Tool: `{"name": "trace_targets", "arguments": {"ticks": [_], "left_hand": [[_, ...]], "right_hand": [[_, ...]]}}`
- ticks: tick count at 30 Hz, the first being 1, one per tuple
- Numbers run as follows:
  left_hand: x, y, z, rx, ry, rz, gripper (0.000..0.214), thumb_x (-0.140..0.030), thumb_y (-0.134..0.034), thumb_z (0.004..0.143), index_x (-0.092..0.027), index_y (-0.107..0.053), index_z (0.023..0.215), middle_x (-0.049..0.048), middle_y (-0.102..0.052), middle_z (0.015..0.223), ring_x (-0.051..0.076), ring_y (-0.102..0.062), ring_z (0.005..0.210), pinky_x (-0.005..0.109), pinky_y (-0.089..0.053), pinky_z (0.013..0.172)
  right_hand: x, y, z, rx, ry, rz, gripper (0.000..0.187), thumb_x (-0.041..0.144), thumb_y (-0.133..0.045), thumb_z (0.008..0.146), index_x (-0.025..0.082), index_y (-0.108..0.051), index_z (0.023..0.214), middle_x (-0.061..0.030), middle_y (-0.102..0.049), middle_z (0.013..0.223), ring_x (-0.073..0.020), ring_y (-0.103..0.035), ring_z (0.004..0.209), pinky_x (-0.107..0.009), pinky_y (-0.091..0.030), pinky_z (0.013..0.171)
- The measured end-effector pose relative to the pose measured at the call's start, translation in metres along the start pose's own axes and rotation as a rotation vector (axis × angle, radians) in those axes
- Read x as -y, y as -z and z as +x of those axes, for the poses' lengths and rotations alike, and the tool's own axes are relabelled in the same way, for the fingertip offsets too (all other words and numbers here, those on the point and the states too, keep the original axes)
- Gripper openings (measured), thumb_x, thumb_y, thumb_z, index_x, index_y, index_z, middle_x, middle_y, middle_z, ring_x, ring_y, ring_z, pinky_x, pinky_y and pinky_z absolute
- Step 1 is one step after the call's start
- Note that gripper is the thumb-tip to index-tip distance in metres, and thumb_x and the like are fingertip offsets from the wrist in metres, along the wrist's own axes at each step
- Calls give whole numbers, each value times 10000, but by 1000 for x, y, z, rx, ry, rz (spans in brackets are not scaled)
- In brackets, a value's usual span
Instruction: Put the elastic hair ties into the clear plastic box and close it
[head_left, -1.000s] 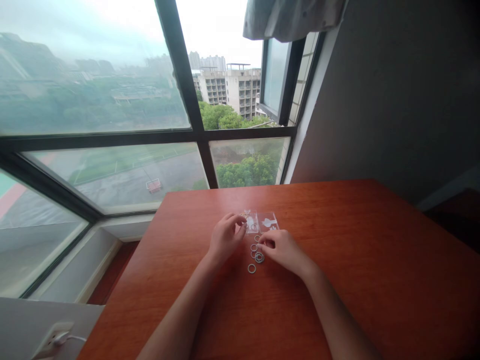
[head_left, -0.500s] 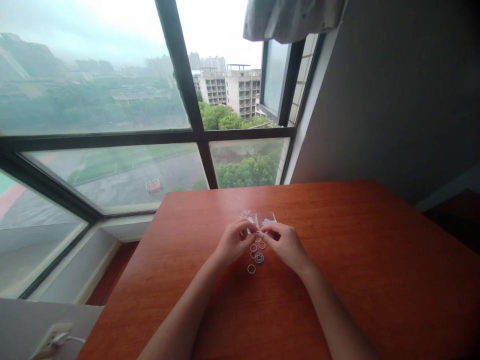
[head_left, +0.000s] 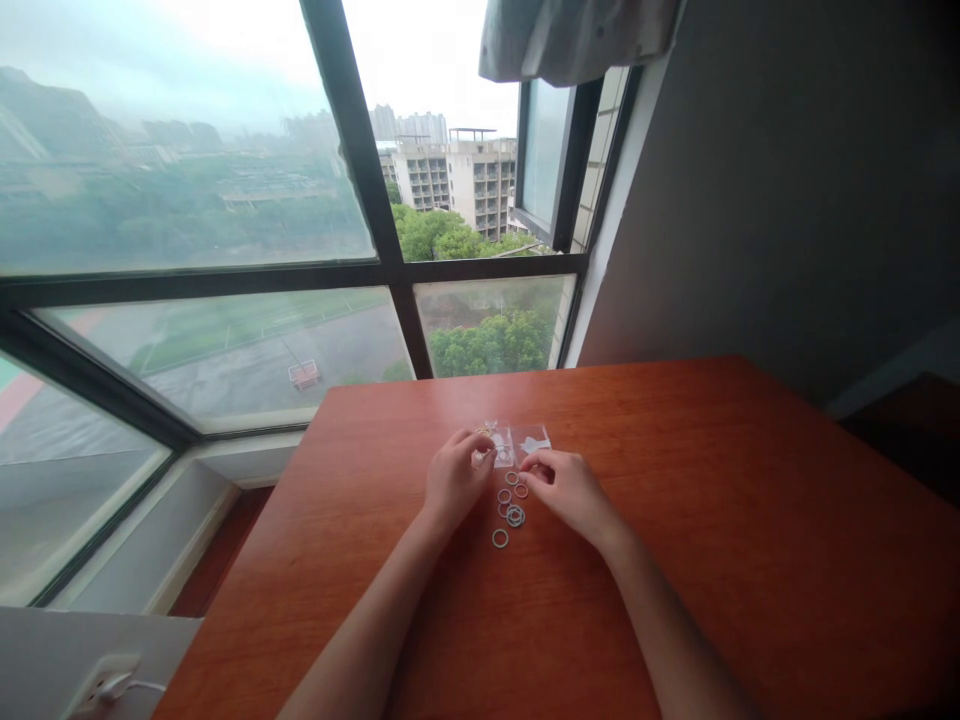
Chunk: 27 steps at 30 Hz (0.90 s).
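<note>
Several small metal rings (head_left: 511, 507) lie in a loose cluster on the reddish wooden table (head_left: 712, 520). One ring (head_left: 500, 538) lies apart, nearer to me. Just beyond them lie two clear plastic pieces with white shapes (head_left: 517, 441). My left hand (head_left: 454, 477) rests left of the rings, fingers curled toward the near plastic piece, fingertips pinched by its edge. My right hand (head_left: 568, 489) sits right of the rings, its fingers pinched together near the plastic; what they pinch is too small to name.
A large window (head_left: 225, 240) with dark frames runs along the table's far and left sides. A grey wall (head_left: 787, 180) stands at the right. A white wall socket with a plugged cable (head_left: 112, 685) shows at the lower left.
Both hands had come together over the rings, fingertips almost touching. Now they have drawn slightly apart, the left hand shifting left toward the plastic piece. The view has drifted a little.
</note>
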<state>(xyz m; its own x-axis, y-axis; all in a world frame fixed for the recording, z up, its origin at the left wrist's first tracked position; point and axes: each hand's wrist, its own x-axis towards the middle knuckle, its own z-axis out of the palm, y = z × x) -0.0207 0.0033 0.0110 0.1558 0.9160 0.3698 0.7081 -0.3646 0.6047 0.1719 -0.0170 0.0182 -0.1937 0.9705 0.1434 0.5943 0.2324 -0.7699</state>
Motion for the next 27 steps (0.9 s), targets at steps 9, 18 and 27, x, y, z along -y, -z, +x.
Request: {"name": "trace_targets", "arguments": {"ticks": [9, 18, 27], "left_hand": [[6, 5, 0, -16, 24, 38, 128, -219, -554, 843, -211, -664, 908, 25, -629, 888, 145, -576, 738, 241, -418, 638], [4, 11, 2, -28, 16, 32, 124, -194, -549, 830, -196, -663, 879, 17, -609, 841, 131, -547, 689, 239, -394, 613], [3, 12, 2, -24, -2, 16, 134, -192, -536, 832, -191, -664, 875, 19, -603, 826, 128, -536, 674, 240, -394, 612]], "right_hand": [[2, 4, -5, 179, -39, -26, 99, 234, -617, 756, 204, -711, 749, 22, -598, 587, -116, -523, 567, -216, -335, 536], [-2, -3, -10, 324, 10, -29, 80, 229, -635, 733, 210, -709, 756, 14, -655, 677, -117, -554, 626, -203, -346, 555], [-1, -3, -9, 322, 12, -77, 86, 226, -611, 750, 203, -693, 741, 8, -659, 677, -116, -552, 620, -205, -347, 560]]}}
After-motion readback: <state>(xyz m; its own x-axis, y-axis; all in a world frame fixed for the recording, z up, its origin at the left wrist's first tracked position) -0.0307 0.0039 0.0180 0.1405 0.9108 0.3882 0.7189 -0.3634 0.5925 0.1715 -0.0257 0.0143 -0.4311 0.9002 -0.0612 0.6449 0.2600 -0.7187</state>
